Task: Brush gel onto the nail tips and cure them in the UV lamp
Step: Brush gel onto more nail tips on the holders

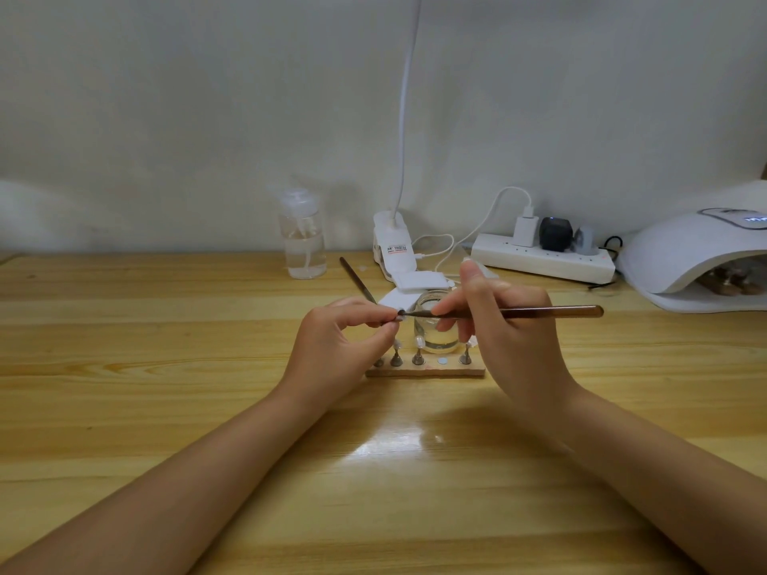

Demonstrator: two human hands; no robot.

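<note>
1. The desk [166, 408] carries everything; the UV lamp [689, 259] is set well to the right of the right hand [502, 325], with something already inside.
2. The wooden stand [427, 371] of nail tips is found just below both hands.
3. The brush [539, 312] is pinched by the right hand.
4. One stemmed nail tip [397, 319] is pinched in the left hand [344, 338], the bristles touching it: the gel-brushing step is judged under way. Next, returning it to the stand's vacant spot is called for.

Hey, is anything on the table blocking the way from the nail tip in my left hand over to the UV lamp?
Nothing visible blocks it. The left hand pinches the nail tip at the centre; the UV lamp sits far right, with open table between. Only the brush in the right hand crosses that line.
</note>
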